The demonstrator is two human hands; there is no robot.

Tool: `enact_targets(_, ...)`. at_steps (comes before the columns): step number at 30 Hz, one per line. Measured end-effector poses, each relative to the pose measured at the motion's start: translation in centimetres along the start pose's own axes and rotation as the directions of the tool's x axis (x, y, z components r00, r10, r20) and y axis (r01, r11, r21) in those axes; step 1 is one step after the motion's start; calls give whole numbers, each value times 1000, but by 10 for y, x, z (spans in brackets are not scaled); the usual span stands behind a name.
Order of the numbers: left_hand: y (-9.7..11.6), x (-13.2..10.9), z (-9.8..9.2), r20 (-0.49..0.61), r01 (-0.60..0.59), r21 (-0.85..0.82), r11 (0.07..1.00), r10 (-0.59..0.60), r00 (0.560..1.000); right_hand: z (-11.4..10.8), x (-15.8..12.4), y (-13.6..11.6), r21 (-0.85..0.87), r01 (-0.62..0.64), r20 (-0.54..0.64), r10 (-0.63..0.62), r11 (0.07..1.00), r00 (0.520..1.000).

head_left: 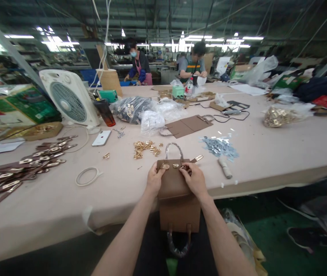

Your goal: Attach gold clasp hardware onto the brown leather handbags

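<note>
A brown handbag piece [176, 188] lies over the table's front edge, its lower half hanging down toward my lap. It has a plastic-wrapped handle [174, 147] at the top and another at the bottom. My left hand [155, 177] grips its upper left corner, thumb on top near a gold fitting. Near the upper right corner, my right hand [194, 176] pinches at the strap area by another gold fitting. A gold turn-lock plate [175, 166] shows between the hands. A brown strap with a gold end [198, 158] sticks out beyond my right fingers.
Gold hardware [144, 149] and grey metal plates [221, 147] lie in piles. Brown straps [28, 165] are heaped left, near a tape roll [87, 176], a phone [101, 138] and a fan [70, 99]. Another flat bag piece [189, 125] lies ahead. Two people work across the table.
</note>
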State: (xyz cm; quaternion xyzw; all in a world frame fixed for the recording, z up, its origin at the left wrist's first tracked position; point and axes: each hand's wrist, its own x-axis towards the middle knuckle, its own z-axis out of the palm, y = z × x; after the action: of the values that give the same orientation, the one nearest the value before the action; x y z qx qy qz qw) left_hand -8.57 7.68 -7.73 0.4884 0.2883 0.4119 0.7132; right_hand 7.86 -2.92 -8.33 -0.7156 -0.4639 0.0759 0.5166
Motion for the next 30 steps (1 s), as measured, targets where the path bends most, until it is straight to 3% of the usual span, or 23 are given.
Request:
enact_targets(3,-2,2,-3,-5,-61,102,993,62,998,-1,8,3,185,-129,-75,145,974,987)
enact_targets(7,-4,3,-4,-17,-80,153,985,83,996,-5,17,8,350,-240,-37,269,906,962)
enact_targets(10,-3,2,-3,-27,-81,163,983,86,996,-8,17,10,386,-256,-21,285,887,958)
enact_targets(15,-1,-2,-2,-59,-102,123,987,110,992,-9,18,14,361,-263,-119,324,894,939)
enact_targets(21,-1,-4,-1,-80,-127,104,987,135,988,-15,18,26,357,-269,7,285,895,959)
enact_targets(30,0,-6,-2,-73,-129,118,985,138,988,-18,15,19,338,-259,21,268,905,963)
